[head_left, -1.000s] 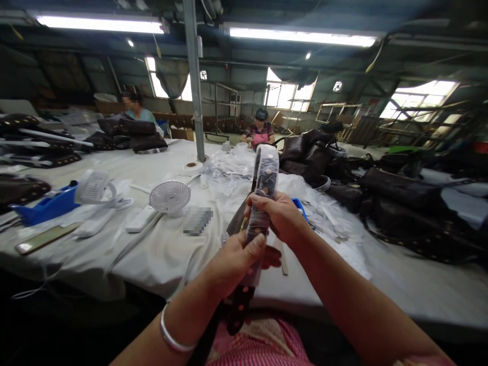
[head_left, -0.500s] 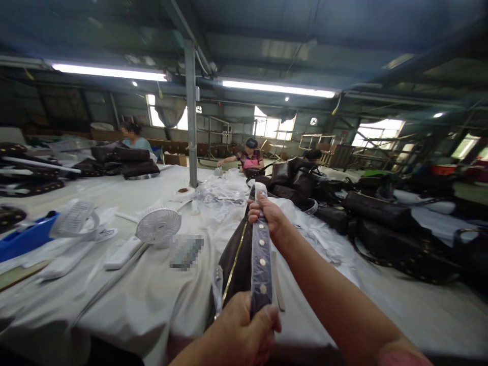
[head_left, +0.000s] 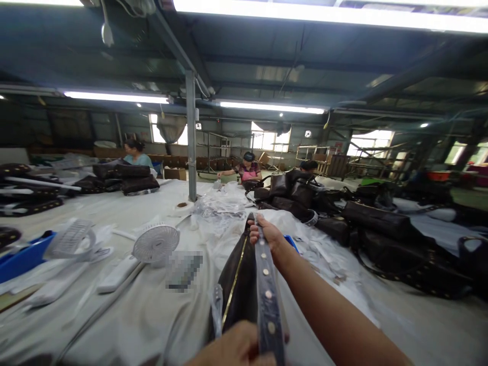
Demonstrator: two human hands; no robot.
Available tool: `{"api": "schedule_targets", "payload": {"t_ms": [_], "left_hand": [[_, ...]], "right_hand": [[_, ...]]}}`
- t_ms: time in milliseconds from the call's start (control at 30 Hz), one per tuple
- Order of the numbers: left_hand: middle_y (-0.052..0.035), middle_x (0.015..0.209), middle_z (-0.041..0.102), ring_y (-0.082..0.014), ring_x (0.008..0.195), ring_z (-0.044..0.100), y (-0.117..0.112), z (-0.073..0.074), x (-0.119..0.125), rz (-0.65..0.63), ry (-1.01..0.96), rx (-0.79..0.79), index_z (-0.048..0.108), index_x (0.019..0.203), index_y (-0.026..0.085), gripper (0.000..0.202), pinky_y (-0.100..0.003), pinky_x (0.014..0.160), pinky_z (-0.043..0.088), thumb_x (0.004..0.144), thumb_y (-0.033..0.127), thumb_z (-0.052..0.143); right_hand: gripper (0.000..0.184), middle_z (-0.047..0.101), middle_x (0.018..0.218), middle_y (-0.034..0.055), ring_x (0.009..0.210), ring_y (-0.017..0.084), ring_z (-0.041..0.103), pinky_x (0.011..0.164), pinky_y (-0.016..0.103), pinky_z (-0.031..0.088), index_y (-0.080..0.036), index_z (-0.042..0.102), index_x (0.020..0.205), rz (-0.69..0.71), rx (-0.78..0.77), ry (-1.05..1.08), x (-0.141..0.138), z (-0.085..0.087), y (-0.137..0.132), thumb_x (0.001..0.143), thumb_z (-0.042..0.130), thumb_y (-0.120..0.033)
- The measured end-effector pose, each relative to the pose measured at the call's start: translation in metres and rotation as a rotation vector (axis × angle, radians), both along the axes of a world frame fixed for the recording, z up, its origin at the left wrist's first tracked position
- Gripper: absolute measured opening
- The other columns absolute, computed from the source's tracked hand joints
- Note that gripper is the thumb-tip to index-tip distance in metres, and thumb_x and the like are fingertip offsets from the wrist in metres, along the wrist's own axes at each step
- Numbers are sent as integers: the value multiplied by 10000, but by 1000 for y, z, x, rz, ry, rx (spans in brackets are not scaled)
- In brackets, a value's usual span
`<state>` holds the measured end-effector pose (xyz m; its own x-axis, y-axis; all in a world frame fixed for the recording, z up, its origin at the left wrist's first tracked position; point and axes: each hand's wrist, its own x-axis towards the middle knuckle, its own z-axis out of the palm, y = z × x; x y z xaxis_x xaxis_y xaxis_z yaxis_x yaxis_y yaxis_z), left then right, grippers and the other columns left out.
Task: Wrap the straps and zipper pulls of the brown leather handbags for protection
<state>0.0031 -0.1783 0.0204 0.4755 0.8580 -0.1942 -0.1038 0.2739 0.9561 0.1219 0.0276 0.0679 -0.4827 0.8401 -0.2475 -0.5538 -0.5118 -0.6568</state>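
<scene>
A dark studded strap [head_left: 266, 284] in a clear plastic sleeve stretches straight away from me over the table. My right hand [head_left: 267, 235] is closed on its far end. My left hand [head_left: 236, 348] grips its near end at the bottom edge of the view, only partly seen. Just left of the strap lies a dark brown bag [head_left: 236, 290] with a gold zip line.
A white-covered table [head_left: 145, 310] carries two small white fans [head_left: 155, 243], a blue tray [head_left: 23, 256], crumpled plastic bags [head_left: 221, 203] and piles of dark bags [head_left: 381, 223] on the right. A steel post [head_left: 191, 137] rises mid-table. Other people sit at the far end.
My hands have drawn apart along the strap, the right one away from me and the left toward me. The strap went from upright to stretched out flat. The view has tilted upward.
</scene>
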Motion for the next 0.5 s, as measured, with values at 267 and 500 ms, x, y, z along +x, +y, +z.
{"api": "schedule_targets", "payload": {"t_ms": [267,500], "left_hand": [[77,606,476,-59,444,419,37,15,14,306,-353,-273,532,856,175,432,-242,531,454,816,585,660],[107,571,390,-46,398,301,8,5,22,299,-75,-205,481,871,212,426,-198,424,367,846,631,554]], "right_hand": [[309,449,545,-69,400,88,428,399,205,408,-178,493,912,34,0,-49,-33,-25,-51,1006,424,-464],[373,437,604,-78,406,41,356,384,169,352,-144,544,878,-43,-133,-89,-18,-32,6,1012,433,-474]]}}
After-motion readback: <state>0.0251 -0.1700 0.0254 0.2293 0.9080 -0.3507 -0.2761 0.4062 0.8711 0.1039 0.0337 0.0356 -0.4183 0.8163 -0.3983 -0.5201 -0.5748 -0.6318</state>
